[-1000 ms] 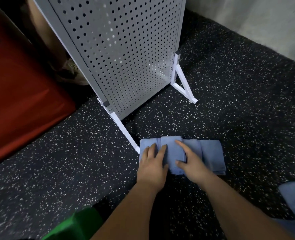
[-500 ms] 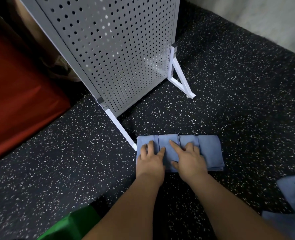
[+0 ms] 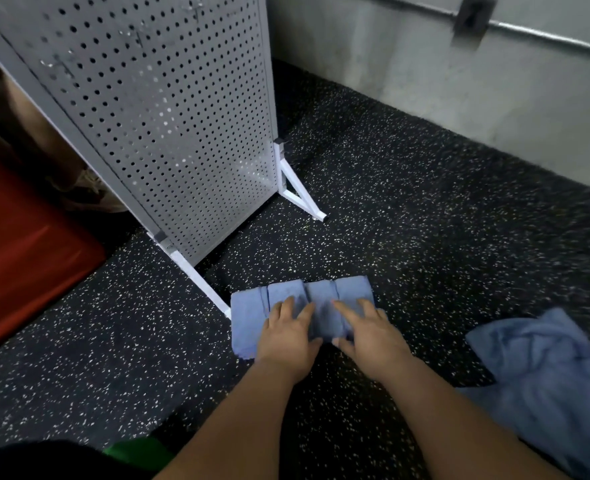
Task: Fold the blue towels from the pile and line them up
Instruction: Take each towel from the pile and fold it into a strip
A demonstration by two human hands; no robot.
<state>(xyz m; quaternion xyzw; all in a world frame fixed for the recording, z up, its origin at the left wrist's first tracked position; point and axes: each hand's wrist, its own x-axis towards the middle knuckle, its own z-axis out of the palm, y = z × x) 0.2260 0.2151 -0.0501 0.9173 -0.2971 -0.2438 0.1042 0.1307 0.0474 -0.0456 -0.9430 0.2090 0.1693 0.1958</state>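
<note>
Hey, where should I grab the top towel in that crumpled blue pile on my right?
Pinch the raised, wrinkled edge at the upper left of the crumpled towel pile, coming in from the left with your right hand, which lies nearest. That edge looks bunched up off the floor, so fingers should slip under it.

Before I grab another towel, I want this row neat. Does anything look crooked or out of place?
Nothing serious. The folded towels sit side by side, far edges nearly level, though the leftmost towel may be slightly overlapped by its neighbour. Left hand and right hand hide the near edges.
</note>
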